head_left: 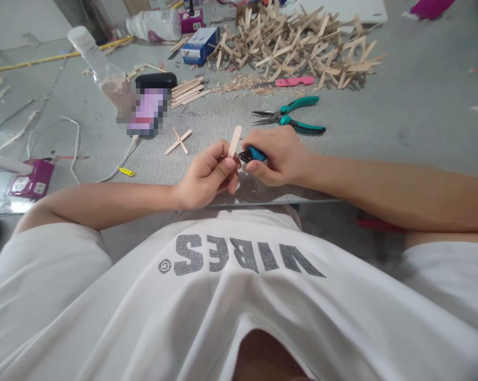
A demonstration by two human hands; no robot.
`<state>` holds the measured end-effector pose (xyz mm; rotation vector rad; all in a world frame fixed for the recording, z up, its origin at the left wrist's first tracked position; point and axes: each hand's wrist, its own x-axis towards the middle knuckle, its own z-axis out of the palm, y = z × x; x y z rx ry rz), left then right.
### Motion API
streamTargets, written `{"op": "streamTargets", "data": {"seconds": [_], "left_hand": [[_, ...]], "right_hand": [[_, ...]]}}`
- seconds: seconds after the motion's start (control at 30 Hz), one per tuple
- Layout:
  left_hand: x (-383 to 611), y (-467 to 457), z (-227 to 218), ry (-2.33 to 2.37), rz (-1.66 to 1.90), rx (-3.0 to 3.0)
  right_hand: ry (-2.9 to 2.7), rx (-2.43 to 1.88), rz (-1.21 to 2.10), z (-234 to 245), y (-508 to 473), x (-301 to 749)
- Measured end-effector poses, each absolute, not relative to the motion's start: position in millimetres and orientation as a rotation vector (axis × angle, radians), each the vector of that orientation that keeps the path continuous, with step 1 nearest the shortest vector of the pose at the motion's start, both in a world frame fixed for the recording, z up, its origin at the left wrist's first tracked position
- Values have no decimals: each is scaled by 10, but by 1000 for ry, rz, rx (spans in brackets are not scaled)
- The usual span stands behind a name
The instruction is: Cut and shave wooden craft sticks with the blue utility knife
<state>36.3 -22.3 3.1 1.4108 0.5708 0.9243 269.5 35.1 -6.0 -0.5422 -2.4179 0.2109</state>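
Left fingers (pixel 225 165) pinched shut on wooden stick (pixel 235 141), right fingers (pixel 258 168) curled round blue-black tool (pixel 256 153); pliers (pixel 281 113) on tabletop (pixel 421 106), farther off.

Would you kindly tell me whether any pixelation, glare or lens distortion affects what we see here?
Head view: coarse pixelation hides the phone's screen and the lower part of the leaning plastic bottle; head view: bright glare whitens the tabletop at the left edge; head view: the white T-shirt looks stretched toward the edges, as with a wide-angle lens.
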Motion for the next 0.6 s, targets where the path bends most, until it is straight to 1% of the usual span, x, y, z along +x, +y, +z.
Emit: {"op": "streamTargets", "data": {"seconds": [0.5,0.6], "left_hand": [[339,-202,59,563,904,1412],[319,-179,64,574,854,1375]], "right_hand": [[-2411,-522,95,-51,348,2693],[-2438,-513,88,-43,352,2706]]}}
